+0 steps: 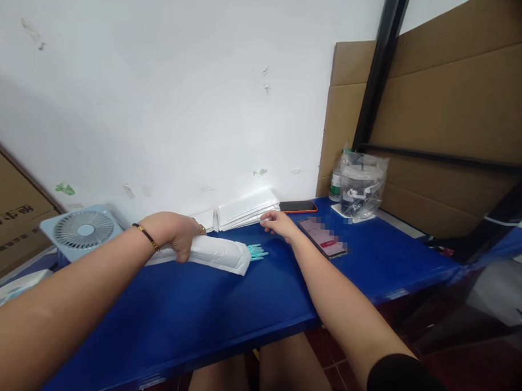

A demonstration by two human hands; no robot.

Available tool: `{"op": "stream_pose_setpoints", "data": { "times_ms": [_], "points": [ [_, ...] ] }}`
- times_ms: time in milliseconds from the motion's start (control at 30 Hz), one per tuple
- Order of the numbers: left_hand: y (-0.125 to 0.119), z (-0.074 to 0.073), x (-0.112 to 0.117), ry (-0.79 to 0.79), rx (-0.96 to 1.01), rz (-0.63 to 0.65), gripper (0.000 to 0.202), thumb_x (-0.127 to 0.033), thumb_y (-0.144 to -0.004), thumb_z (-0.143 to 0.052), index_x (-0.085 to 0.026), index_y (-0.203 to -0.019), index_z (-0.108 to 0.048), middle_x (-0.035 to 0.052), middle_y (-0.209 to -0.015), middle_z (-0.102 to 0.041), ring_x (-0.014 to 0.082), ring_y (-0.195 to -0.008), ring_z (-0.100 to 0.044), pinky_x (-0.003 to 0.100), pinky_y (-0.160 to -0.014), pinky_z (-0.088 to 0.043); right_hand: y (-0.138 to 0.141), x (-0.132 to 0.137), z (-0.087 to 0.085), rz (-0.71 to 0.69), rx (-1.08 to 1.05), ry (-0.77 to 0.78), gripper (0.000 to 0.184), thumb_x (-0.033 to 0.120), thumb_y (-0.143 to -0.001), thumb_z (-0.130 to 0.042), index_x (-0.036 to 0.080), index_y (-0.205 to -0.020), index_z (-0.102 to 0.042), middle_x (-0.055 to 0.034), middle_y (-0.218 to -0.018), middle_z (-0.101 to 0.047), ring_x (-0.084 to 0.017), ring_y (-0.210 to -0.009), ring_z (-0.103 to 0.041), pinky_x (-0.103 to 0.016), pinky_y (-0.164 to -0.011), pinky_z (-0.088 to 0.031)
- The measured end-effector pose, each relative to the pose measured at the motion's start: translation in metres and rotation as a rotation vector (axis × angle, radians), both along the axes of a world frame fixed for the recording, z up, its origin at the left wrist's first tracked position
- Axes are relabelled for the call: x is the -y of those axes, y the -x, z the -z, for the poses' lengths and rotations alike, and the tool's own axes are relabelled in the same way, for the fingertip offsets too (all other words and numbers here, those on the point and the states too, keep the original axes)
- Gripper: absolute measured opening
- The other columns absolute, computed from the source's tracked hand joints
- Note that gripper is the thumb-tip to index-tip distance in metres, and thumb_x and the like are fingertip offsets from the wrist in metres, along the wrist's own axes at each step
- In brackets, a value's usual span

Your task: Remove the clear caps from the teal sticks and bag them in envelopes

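Note:
My left hand (174, 233) is closed around a long white paper sleeve (218, 255) lying on the blue table (188, 313). Several teal stick tips (257, 252) poke out of the sleeve's right end. A dark bracelet circles my left wrist. My right hand (277, 223) reaches forward, with its fingertips resting on the near edge of a stack of flat white sleeves (247, 209) against the wall. Its fingers lie fairly flat and hold nothing that I can see.
A light blue desk fan (82, 230) stands at the left. A phone (324, 237) with a lit screen lies right of my right hand, and another phone with a red edge (298, 206) lies behind it. A bagged plastic cup (360, 190) and cardboard sheets (453, 99) stand at the right.

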State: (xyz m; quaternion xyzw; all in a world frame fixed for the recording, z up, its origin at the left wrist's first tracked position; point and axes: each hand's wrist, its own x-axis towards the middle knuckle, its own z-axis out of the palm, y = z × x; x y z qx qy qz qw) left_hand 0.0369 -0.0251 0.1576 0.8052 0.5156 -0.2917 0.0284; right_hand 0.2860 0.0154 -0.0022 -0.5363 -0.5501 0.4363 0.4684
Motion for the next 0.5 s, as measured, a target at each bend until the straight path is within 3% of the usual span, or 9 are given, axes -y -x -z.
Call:
{"op": "stream_pose_setpoints", "data": {
  "times_ms": [133, 300, 400, 500],
  "points": [
    [0.0, -0.009, 0.004, -0.035, -0.027, -0.057, 0.072, -0.017, -0.035, -0.07, -0.027, -0.106, -0.065, 0.0082, -0.097, -0.067, 0.0327, -0.082, -0.061, 0.04, -0.072, -0.048, 0.0, 0.001, 0.002, -0.06, 0.109, -0.058, 0.027, 0.03, -0.07, -0.069, 0.017, -0.092, -0.063, -0.0008, -0.074, -0.061, -0.011, -0.065, -0.057, -0.021, -0.057, -0.044],
    [0.009, -0.014, 0.004, -0.067, -0.051, -0.08, 0.073, -0.014, -0.033, -0.069, -0.028, -0.104, -0.067, 0.0091, -0.093, -0.067, 0.0347, -0.08, -0.06, 0.044, -0.071, -0.048, 0.002, 0.006, 0.003, -0.245, 0.257, -0.081, 0.04, 0.041, -0.064, -0.073, 0.016, -0.096, -0.067, -0.003, -0.081, -0.065, -0.014, -0.074, -0.058, -0.024, -0.067, -0.044],
    [0.02, -0.016, 0.002, -0.12, 0.006, -0.071, 0.076, -0.012, -0.028, -0.072, -0.029, -0.102, -0.068, 0.0086, -0.091, -0.067, 0.0351, -0.078, -0.061, 0.047, -0.073, -0.047, 0.001, 0.008, 0.001, -0.236, 0.306, -0.059, 0.038, 0.038, -0.067, -0.071, 0.016, -0.098, -0.066, -0.0038, -0.083, -0.066, -0.015, -0.074, -0.059, -0.024, -0.066, -0.044],
    [0.035, -0.019, -0.001, -0.168, -0.029, -0.08, 0.084, -0.011, -0.027, -0.073, -0.032, -0.108, -0.065, 0.0095, -0.101, -0.065, 0.0351, -0.083, -0.06, 0.047, -0.076, -0.046, -0.002, 0.006, 0.001, -0.181, 0.334, -0.086, 0.032, 0.034, -0.07, -0.068, 0.016, -0.097, -0.067, -0.0042, -0.084, -0.066, -0.016, -0.078, -0.059, -0.024, -0.069, -0.045]
  ]
}}
